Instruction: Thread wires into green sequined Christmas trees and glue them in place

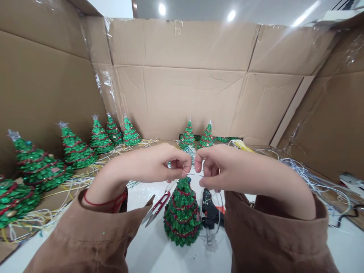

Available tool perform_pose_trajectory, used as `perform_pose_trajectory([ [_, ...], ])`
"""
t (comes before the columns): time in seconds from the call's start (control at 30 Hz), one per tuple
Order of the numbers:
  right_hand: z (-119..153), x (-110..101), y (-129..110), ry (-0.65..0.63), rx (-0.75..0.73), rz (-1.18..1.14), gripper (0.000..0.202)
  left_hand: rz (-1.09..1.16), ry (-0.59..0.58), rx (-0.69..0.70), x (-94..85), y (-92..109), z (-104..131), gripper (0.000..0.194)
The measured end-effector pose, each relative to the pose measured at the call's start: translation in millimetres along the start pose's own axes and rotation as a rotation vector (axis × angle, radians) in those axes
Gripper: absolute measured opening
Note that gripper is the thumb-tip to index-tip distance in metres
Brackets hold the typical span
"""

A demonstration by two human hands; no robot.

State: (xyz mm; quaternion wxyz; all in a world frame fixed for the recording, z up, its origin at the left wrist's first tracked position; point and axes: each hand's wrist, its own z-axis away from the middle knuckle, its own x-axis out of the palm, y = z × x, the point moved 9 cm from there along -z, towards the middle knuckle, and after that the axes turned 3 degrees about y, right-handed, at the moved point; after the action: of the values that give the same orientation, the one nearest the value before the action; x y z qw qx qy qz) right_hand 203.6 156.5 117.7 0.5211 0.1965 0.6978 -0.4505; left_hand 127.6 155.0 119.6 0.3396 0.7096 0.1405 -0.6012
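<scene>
A green Christmas tree figurine (182,212) with red garland stands upright on the white table between my forearms. My left hand (162,163) is at its top, thumb and forefinger pinched together; whatever lies between them is too small to make out. Just to the right, my right hand (218,167) is raised beside the treetop with curled fingers, a gap showing between forefinger and thumb. Red-handled thread snips (160,204) lie left of the tree. On its right is a black glue gun (210,212).
More star-topped trees (76,148) line the left side, and two small trees (188,134) stand at the back. Loose wires (309,182) spread along both sides. Cardboard walls (182,91) enclose the white table (148,250).
</scene>
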Motion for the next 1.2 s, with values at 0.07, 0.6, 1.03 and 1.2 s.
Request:
perform_pose_trajectory([
  [0.07,1,-7,-3,0.046,-0.049,-0.025,0.005,0.006,0.018,-0.002,-1.2,0,-1,0.013],
  [0.6,-16,5,-15,-0.021,-0.146,-0.159,0.02,0.025,0.077,-0.049,-3.7,-16,-2,0.012],
  [1.03,-19,9,-5,-0.06,-0.049,-0.247,0.03,0.175,0.103,0.007,-1.8,-10,-7,0.017],
  [1.2,-13,20,10,-0.242,0.024,-0.203,0.036,0.162,0.074,-0.015,0.0,-11,-5,0.013],
])
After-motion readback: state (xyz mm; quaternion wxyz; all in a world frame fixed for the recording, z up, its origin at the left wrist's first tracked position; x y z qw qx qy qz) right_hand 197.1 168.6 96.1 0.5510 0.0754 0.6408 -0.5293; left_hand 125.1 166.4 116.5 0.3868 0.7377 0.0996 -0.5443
